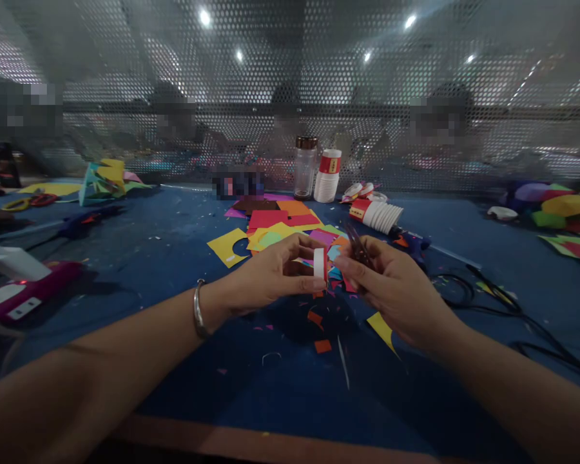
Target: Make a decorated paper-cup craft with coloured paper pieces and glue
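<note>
Forearms (125,351) enter from lower corners. Mid-frame, left hand (265,267) pinches a red-edged white piece (319,265); right hand (396,283) grips a dark tool (360,250).

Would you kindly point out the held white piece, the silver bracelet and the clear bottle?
Held white piece (318,264), head view: pale side.
Silver bracelet (198,311), head view: band.
Clear bottle (305,171), head view: body.

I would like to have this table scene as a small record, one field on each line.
Left hand: holds white ring with red edge
Right hand: holds dark tool, probably scissors
Surface: blue tabletop, scattered with paper scraps
Beyond hands: coloured paper
Standing: clear bottle, beside upright cup stack
Lying: second cup stack
</note>
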Available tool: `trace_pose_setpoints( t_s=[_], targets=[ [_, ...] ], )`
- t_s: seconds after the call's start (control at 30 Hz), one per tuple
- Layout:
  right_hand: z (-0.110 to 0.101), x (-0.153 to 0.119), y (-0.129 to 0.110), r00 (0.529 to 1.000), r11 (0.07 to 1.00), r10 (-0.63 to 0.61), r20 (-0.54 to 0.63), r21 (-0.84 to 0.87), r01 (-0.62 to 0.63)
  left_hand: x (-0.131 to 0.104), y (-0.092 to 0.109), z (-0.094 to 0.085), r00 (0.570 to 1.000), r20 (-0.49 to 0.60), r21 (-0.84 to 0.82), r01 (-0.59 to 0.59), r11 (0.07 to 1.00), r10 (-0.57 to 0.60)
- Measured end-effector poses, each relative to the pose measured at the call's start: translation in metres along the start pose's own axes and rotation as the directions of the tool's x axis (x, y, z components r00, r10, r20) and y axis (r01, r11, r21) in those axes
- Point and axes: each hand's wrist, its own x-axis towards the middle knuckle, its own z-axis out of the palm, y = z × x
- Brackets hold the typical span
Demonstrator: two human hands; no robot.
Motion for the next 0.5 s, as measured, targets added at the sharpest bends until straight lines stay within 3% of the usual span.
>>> trace_pose_setpoints(
  t_s=[0.17, 0.5],
  targets=[
    [-0.004, -0.004, 0.000, 0.990, 0.989, 0.036, 0.134, -0.148, -0.016, -0.001, 0.005, -0.001, 0.999, -0.047, 0.038, -0.007, 0.999, 0.009],
    [-0.007, -0.004, 0.001, 0.969, 0.965, 0.080, 0.234, -0.262, -0.016, 0.002, -0.002, -0.012, 0.982, -0.102, 0.120, -0.144, 0.982, 0.156]
  ],
)
